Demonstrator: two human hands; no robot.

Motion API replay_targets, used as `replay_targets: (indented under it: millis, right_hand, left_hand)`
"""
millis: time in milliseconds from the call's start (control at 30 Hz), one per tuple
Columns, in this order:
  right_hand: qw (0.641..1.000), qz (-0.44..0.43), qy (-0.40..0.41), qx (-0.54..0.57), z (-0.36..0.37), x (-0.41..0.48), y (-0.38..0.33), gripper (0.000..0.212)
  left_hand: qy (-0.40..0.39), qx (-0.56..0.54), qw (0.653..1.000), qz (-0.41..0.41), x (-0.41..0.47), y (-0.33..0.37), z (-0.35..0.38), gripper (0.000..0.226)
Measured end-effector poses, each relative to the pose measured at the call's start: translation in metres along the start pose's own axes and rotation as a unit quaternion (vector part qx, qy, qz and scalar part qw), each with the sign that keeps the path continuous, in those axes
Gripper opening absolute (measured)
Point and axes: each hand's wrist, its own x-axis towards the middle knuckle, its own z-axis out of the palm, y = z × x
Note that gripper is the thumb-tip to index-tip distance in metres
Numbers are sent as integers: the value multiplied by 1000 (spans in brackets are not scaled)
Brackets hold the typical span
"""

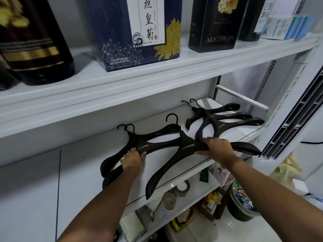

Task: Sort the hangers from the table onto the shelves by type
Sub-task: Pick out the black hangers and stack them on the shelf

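Several wide black plastic hangers lie on the white middle shelf (90,154). My right hand (216,149) grips the right arm of the front hanger (187,145), whose left arm sticks out past the shelf's front edge. My left hand (133,158) holds a pair of stacked hangers (143,145) at the left, fingers curled round their lower edge near the neck. A separate pile of smaller black hangers (218,124) rests at the back right of the same shelf, untouched.
The upper shelf (122,81) carries a dark bottle (35,49), a navy flowered box (139,32) and a black box (216,25). Below are cluttered lower shelves and a dark bin (243,205) full of scraps. A white ribbed panel (297,110) stands at the right.
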Motion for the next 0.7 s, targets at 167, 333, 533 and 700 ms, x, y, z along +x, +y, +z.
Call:
replay_targets:
  millis: [167,333,533,700]
  right_hand:
    - [999,-19,-27,26,5,12,-15,54]
    - [998,-53,-24,20,13,21,-26,57]
    - [994,-105,-28,23,29,30,-41,59]
    - [990,-131,-38,46,36,39,-59,60]
  left_hand:
    - [-2,6,1000,16,2,2,3,59]
    - [1,4,1000,18,7,5,0,58]
    - [-20,60,998,21,9,8,-4,58]
    - [-21,54,998,33,6,3,-12,53]
